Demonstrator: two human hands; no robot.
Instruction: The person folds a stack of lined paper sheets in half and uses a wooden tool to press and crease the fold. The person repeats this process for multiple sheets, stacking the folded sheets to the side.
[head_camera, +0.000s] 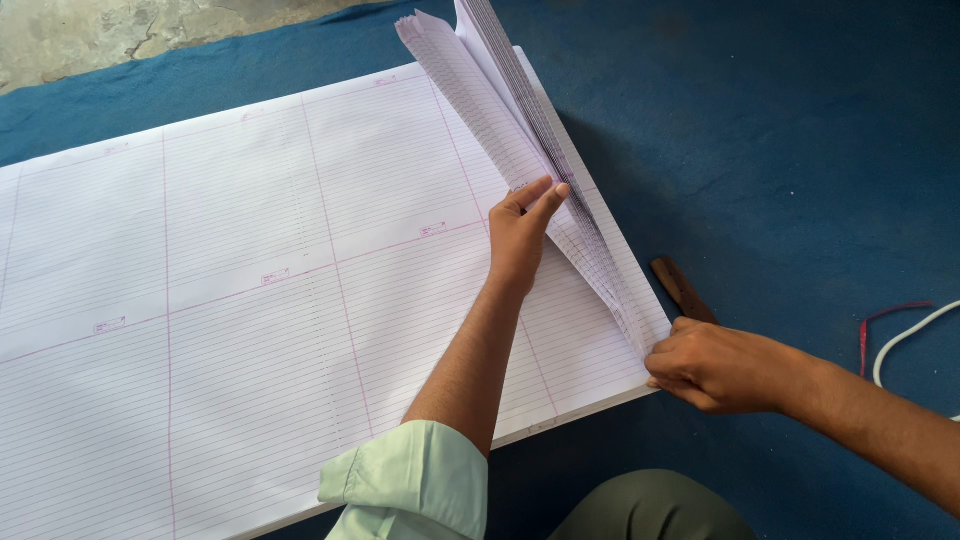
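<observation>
A large stack of white ruled paper sheets (250, 280) with pink lines lies on a blue cloth. Along its right edge a bundle of sheets (520, 110) is lifted and fanned upward. My left hand (522, 232) reaches across the stack and pinches the lifted sheets between thumb and fingers. At the stack's near right corner, my right hand (715, 365) grips the edges of the fanned sheets. My left sleeve cuff (410, 480) is pale green.
A brown wooden-handled tool (680, 288) lies on the blue cloth (780, 150) just right of the stack. A red cord (885, 318) and a white cord (915, 335) lie at the far right. Bare grey floor (120, 30) shows top left.
</observation>
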